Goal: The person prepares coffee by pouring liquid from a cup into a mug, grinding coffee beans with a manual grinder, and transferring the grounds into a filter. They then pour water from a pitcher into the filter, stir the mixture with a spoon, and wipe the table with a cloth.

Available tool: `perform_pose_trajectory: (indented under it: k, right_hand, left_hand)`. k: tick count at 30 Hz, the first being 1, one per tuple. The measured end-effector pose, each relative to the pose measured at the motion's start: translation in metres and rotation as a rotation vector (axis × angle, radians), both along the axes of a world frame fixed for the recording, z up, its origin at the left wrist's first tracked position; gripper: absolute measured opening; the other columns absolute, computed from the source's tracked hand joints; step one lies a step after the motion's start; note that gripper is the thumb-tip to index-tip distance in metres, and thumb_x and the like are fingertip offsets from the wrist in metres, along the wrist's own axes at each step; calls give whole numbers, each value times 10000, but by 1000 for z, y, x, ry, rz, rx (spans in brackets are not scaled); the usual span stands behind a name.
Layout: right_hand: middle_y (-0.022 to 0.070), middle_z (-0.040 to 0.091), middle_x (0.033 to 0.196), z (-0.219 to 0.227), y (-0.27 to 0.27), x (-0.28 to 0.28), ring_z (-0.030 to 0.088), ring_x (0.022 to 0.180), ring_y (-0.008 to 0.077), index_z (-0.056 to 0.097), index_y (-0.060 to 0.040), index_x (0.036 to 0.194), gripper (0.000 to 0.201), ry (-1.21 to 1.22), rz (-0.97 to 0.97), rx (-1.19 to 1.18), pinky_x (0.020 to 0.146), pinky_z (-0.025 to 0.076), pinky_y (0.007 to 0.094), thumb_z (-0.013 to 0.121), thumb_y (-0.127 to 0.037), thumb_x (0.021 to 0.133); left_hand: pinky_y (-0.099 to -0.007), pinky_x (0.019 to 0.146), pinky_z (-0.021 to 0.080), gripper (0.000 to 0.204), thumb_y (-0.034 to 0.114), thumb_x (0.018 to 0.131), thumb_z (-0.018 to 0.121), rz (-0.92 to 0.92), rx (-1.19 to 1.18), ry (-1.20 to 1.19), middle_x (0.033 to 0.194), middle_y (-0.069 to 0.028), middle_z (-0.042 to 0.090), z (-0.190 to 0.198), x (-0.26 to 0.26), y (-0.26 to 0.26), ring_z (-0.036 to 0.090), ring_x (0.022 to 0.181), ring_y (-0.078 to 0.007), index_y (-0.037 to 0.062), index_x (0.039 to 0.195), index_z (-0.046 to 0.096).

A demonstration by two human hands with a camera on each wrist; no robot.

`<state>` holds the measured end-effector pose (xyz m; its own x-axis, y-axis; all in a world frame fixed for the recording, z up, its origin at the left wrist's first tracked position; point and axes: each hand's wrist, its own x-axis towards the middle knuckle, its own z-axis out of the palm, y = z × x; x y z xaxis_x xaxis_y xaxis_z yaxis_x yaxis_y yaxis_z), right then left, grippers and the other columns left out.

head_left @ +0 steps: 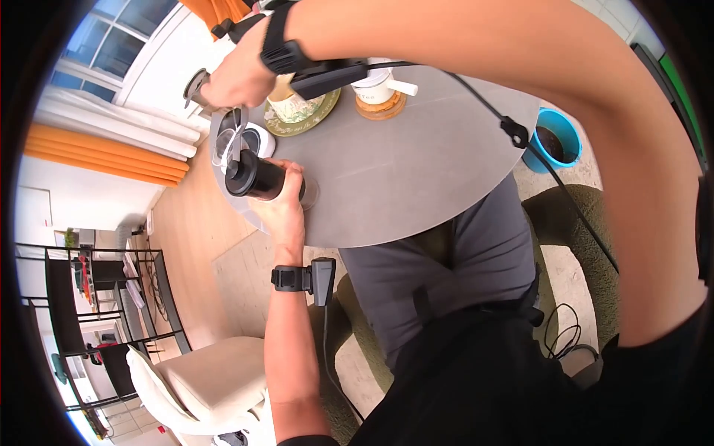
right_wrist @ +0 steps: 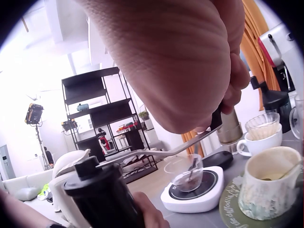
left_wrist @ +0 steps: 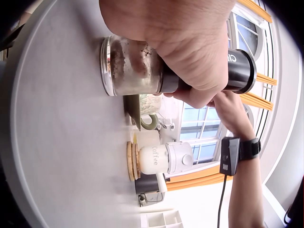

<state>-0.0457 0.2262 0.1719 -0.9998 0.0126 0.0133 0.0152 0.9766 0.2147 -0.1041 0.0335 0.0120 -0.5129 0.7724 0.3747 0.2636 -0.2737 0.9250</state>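
Observation:
My left hand grips the black upper body of a manual coffee grinder near the table's edge. In the left wrist view, the grinder's clear jar has brown grounds clinging inside, its base right at the tabletop. A metal crank arm runs from the grinder's black cap to my right hand, whose fingers curl round the dark knob at its end. The palm hides most of that knob. Beyond the grinder stands a white scale with a clear cup on it, a dark-handled utensil leaning inside.
A patterned mug sits on a green plate, near a white cup holding a ribbed glass dripper. A white coffee pot stands on a wooden coaster. A blue bucket is on the floor beyond the grey table.

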Motion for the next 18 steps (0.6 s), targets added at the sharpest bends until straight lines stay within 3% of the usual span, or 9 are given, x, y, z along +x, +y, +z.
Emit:
perform_pose_trajectory:
  k: [2,3,4,8,10,12,14,15,18]
  right_hand:
    - [261,702,987,-11,0,33,717,976,424,541,104,1108,236,146,7,5,816,582,497,606,-38,931]
    - [279,755,1073,1,-1,43,735,1035,420,663,126,1187,429,29,72,43,888,576,453,702,-164,873]
    - [319,738,1009,-11,-5,59,737,972,433,710,129,1027,285,217,42,2,858,579,469,660,-113,887]
    - [336,730,1020,-12,-33,118,738,972,431,713,128,970,254,239,80,-131,846,580,471,659,-101,875]
    - [304,723,989,-3,-69,145,730,926,424,663,117,980,222,204,-39,-221,800,586,476,648,-81,880]
    - [261,696,1006,-21,-78,154,713,941,423,551,93,1066,178,241,109,-92,798,580,498,586,-26,939]
    - [260,692,1001,-30,-96,172,707,896,418,559,87,1042,152,447,472,-305,778,579,488,573,-27,942]
    - [259,696,981,-30,-116,177,706,883,414,581,92,1050,167,461,503,-344,777,581,483,573,-33,939]
    - [254,706,921,-21,-175,168,703,843,405,647,106,1077,227,385,302,-400,773,586,469,574,-50,929]
  left_hand:
    - [-329,840,527,133,-8,857,734,6,11,-6,884,-57,697,-1,2,0,661,841,-158,43,907,622]
    - [-330,837,525,135,-9,859,734,8,17,-10,883,-57,696,-1,2,0,660,841,-158,44,908,620]
    - [-331,840,523,136,-11,860,731,-1,8,-11,881,-59,695,-1,2,0,660,843,-158,45,909,617]
    - [-336,859,513,140,-17,866,726,-51,-4,-18,888,-65,691,-6,-3,-1,660,853,-162,41,906,605]
    - [-334,861,510,147,-18,865,728,-76,-5,0,898,-67,691,-5,-5,0,658,848,-162,40,899,597]
    - [-354,905,518,162,-7,885,739,-91,-5,-20,943,-76,711,-18,-19,0,681,933,-202,22,1020,656]
    - [-365,940,520,220,0,896,746,-68,30,-139,974,-84,726,-30,-24,1,691,987,-223,12,1106,683]
    - [-362,935,520,216,0,894,744,-63,18,-183,972,-83,725,-36,-29,-3,689,980,-219,12,1101,684]
    - [-354,919,520,204,1,886,737,-43,-107,-184,964,-78,723,-57,-40,-38,685,957,-207,10,1083,685]
